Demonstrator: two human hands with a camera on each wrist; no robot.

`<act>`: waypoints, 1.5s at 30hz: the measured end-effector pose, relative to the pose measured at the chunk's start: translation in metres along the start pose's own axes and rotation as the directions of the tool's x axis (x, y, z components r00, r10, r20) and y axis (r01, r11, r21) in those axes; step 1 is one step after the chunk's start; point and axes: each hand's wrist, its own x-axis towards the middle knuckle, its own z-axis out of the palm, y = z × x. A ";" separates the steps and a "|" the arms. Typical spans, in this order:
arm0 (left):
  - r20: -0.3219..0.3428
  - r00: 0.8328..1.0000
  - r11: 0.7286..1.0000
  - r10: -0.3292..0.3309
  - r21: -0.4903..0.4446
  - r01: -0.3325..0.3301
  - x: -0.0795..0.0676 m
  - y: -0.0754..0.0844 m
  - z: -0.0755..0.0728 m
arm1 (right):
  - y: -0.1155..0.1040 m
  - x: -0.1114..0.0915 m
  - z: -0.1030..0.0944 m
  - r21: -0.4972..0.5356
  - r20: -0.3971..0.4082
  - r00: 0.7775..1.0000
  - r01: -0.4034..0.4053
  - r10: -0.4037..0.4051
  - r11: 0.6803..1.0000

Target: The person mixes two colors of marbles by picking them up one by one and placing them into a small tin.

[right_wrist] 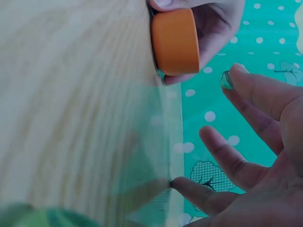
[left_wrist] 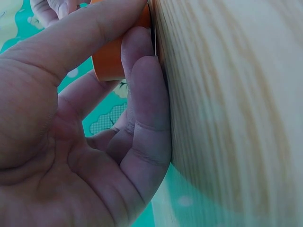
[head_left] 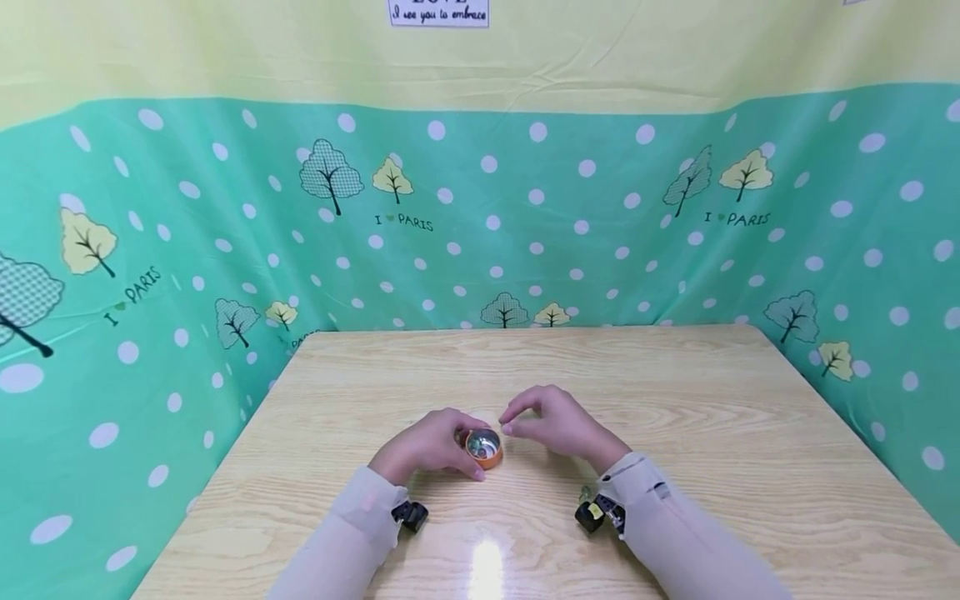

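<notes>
Green dotted curtain hangs along the far side and both flanks of a wood-grain table. Toward the near middle, an orange cup stands on the tabletop, just right of the left hand, whose thumb and fingers curl round its wall. Small glassy pieces lie inside. To the right, the right hand pinches a green glassy piece between thumb and forefinger, its tips near the cup's far right rim but apart from it; its other fingers spread.
</notes>
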 end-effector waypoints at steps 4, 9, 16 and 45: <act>0.002 1.000 1.000 0.017 -0.005 -0.017 0.000 0.000 -0.001 | -0.002 0.000 0.003 -0.008 -0.013 1.000 0.015 -0.015 1.000; 0.007 0.999 0.999 0.041 -0.011 -0.040 0.001 -0.001 0.000 | -0.002 -0.001 0.006 -0.013 -0.017 1.000 0.023 -0.024 1.000; 0.010 0.999 0.999 0.046 -0.024 -0.046 0.001 -0.001 0.000 | -0.001 0.000 0.011 -0.017 -0.020 0.999 0.042 -0.042 0.999; 0.014 0.999 0.999 0.033 -0.037 -0.033 0.000 0.001 -0.001 | -0.008 -0.004 0.020 -0.082 -0.003 0.999 0.032 -0.032 0.996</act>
